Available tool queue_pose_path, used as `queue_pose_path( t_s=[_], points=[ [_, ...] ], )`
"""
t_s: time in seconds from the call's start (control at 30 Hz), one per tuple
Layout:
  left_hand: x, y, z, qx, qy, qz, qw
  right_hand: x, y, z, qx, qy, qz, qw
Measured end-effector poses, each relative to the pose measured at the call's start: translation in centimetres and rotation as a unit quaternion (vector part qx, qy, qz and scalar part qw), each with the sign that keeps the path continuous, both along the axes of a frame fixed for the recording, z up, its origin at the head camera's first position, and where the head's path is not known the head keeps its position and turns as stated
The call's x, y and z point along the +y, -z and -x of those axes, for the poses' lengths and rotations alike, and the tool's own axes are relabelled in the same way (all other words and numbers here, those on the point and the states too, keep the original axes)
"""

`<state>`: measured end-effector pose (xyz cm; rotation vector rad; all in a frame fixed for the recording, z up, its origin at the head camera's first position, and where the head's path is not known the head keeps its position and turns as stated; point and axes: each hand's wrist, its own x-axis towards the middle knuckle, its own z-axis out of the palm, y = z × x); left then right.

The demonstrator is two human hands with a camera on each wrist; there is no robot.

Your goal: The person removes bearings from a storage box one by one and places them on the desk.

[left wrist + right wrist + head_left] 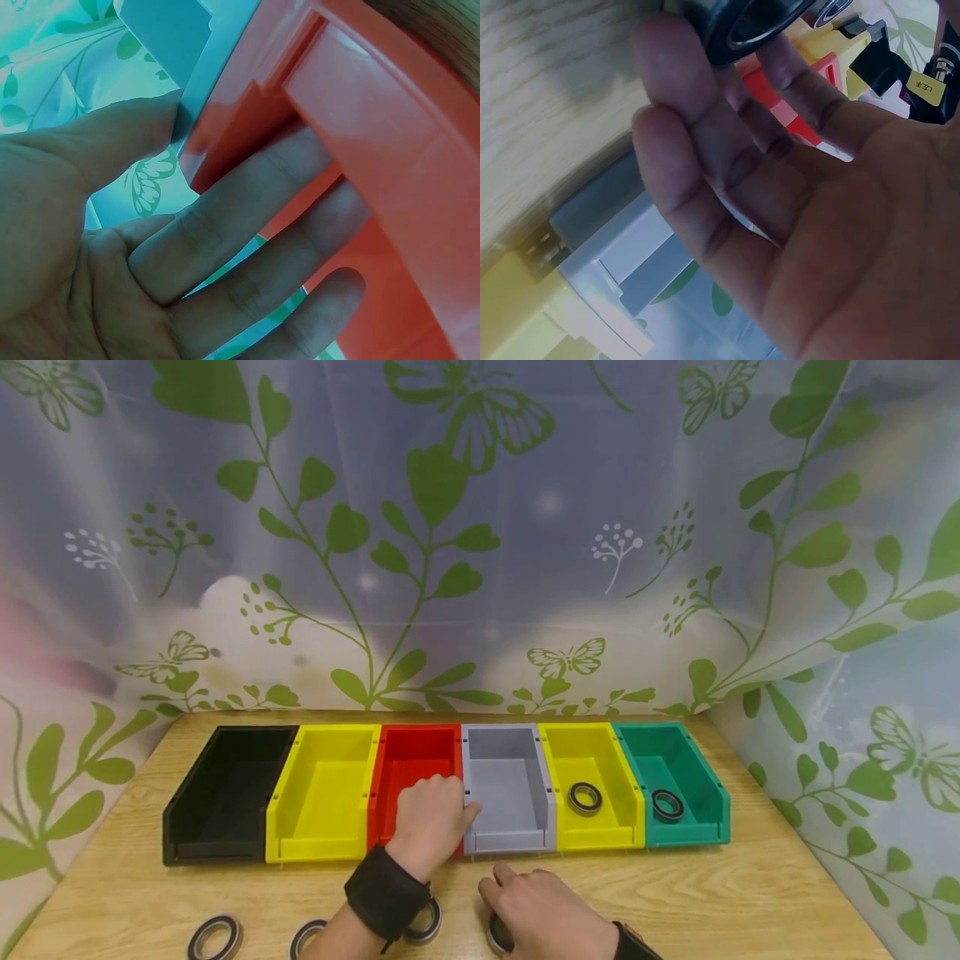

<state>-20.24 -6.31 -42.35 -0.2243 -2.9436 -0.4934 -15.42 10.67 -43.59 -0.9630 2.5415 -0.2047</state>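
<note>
My left hand (433, 822) is at the red bin (420, 743), gripping its front right corner. In the left wrist view its fingers reach inside the red bin (405, 97), and the thumb touches the edge of the adjoining grey bin (196, 97). At the table's front my right hand (551, 914) pinches a ball bearing (495, 935), a dark ring partly hidden under the fingers. In the right wrist view the bearing (742, 37) lies at the fingertips; whether it is off the table cannot be seen. Behind that hand stands the grey bin (510, 841).
Further bearings lie on the table at left (215, 937), beside the left forearm (303, 937) and under the wrist (425, 922). One bearing (585, 797) sits in the right yellow bin (600, 837), another (667, 806) in the green bin (686, 835). A black bin (213, 852) and yellow bin (318, 850) stand left.
</note>
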Motion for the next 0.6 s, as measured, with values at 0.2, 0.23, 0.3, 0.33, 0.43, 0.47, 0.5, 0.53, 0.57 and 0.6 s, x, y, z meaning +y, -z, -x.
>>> queue_pose_path(
  t_s=[0.2, 0.23, 0.3, 0.33, 0.43, 0.47, 0.5, 0.53, 0.57, 0.6],
  points=[
    [0.0, 0.0, 0.0, -0.001, 0.001, -0.003, 1.0000, -0.1, 0.2, 0.0, 0.010, -0.010, -0.001, 1.000],
    [0.0, 0.0, 0.0, -0.001, 0.001, -0.004, 1.0000, -0.1, 0.3, 0.0, 0.012, -0.012, -0.002, 1.000],
    [0.0, 0.0, -0.1, 0.001, 0.002, -0.004, 1.0000, -0.1, 0.4, 0.0, 0.013, -0.016, -0.002, 1.000],
    [0.0, 0.0, -0.1, 0.002, 0.003, -0.003, 1.0000, -0.1, 0.4, 0.1, 0.013, -0.019, -0.002, 1.000],
    [0.0, 0.0, -0.1, 0.005, 0.004, -0.002, 1.0000, 0.0, 0.9, 0.2, 0.014, -0.027, 0.003, 1.000],
    [0.0, 0.0, -0.1, 0.005, 0.004, -0.002, 1.0000, 0.2, 1.3, 0.3, 0.018, -0.034, 0.005, 0.999],
    [0.0, 0.0, -0.1, 0.006, 0.004, -0.002, 1.0000, 0.2, 1.5, 0.3, 0.019, -0.036, 0.007, 0.999],
    [0.0, 0.0, -0.1, 0.005, 0.004, -0.002, 1.0000, 0.2, 1.6, 0.3, 0.019, -0.036, 0.009, 0.999],
    [0.0, 0.0, 0.0, 0.005, 0.004, -0.002, 1.0000, 0.2, 1.6, 0.3, 0.018, -0.035, 0.010, 0.999],
    [0.0, 0.0, 0.0, 0.005, 0.003, -0.002, 1.0000, 0.2, 1.6, 0.3, 0.018, -0.033, 0.009, 0.999]
  ],
)
